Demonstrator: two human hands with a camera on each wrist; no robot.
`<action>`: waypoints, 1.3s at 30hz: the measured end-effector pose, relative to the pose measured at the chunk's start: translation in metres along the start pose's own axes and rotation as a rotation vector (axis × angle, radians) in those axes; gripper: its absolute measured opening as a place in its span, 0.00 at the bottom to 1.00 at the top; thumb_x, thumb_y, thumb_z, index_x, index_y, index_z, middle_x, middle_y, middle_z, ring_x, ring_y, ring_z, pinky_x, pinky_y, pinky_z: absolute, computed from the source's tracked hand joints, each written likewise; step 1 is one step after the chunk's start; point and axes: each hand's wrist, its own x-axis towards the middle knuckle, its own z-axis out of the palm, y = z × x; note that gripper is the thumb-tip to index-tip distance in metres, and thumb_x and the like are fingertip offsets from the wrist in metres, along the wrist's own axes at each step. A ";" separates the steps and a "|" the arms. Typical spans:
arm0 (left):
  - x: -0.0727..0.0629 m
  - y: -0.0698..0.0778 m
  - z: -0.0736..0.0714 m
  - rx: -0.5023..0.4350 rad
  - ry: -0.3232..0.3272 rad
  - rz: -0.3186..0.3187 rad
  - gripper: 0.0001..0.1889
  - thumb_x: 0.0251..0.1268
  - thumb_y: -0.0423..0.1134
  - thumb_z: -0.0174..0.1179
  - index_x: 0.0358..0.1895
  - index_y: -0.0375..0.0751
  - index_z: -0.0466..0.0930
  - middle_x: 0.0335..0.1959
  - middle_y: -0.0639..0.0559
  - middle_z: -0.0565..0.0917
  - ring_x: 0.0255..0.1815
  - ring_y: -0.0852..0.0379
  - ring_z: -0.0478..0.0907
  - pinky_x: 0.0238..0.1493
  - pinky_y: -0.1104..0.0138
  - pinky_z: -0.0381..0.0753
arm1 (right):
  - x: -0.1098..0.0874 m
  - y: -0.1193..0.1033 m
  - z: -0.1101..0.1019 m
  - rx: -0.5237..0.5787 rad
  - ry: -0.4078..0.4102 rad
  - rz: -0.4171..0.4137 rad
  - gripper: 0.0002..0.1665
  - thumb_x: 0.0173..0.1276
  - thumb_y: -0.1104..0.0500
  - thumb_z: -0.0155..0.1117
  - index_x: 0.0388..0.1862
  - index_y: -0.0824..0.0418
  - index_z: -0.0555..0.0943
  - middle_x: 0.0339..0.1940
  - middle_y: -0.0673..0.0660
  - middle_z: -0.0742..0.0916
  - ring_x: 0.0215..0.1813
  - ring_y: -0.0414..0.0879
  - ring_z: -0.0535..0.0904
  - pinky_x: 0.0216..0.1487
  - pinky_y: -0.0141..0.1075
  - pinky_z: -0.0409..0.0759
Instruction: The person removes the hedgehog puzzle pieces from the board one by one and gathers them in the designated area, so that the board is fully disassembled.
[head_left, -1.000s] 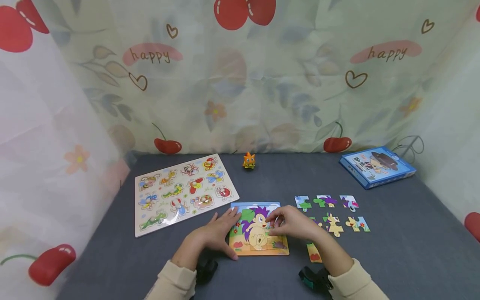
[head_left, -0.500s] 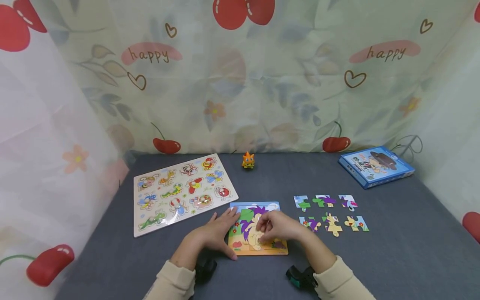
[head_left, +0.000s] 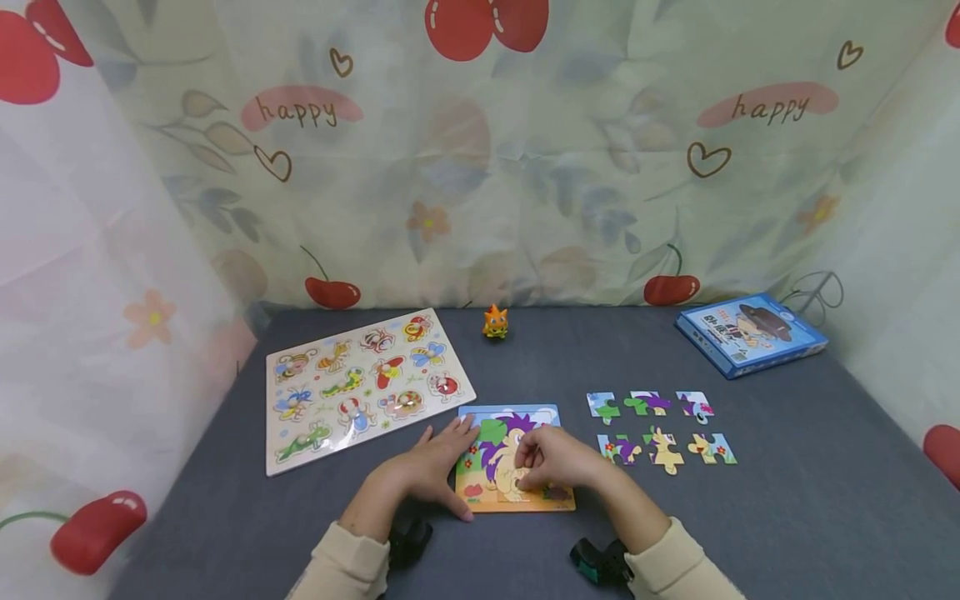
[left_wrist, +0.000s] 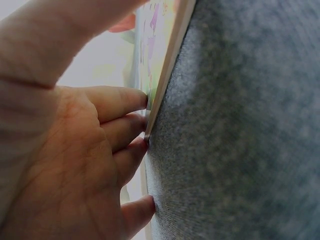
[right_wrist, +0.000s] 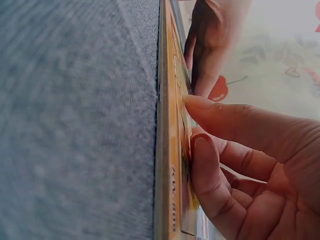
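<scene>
A small jigsaw board with a purple-haired hedgehog picture lies flat on the dark table. My left hand rests along its left side with fingers spread, fingertips at the edge in the left wrist view. Over the lower middle of the picture, my right hand has curled fingers and pinches a puzzle piece low against the board. The right wrist view shows thumb and index finger of that hand right at the board's surface; the piece is mostly hidden by them.
Loose jigsaw pieces lie in two rows to the right. A large insect peg puzzle sits at the left, an orange toy figure at the back, and a blue box at the back right.
My right hand has moved down and left across the board, from its right side to the lower middle. An apple piece right of the board is now behind the forearm. The left hand stays.
</scene>
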 end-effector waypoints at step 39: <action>-0.001 0.000 -0.001 -0.002 0.000 0.005 0.58 0.39 0.56 0.73 0.74 0.42 0.48 0.77 0.47 0.43 0.77 0.48 0.36 0.73 0.44 0.35 | -0.006 0.001 -0.011 0.097 -0.086 -0.066 0.04 0.59 0.66 0.65 0.33 0.66 0.80 0.25 0.53 0.81 0.27 0.38 0.72 0.29 0.27 0.73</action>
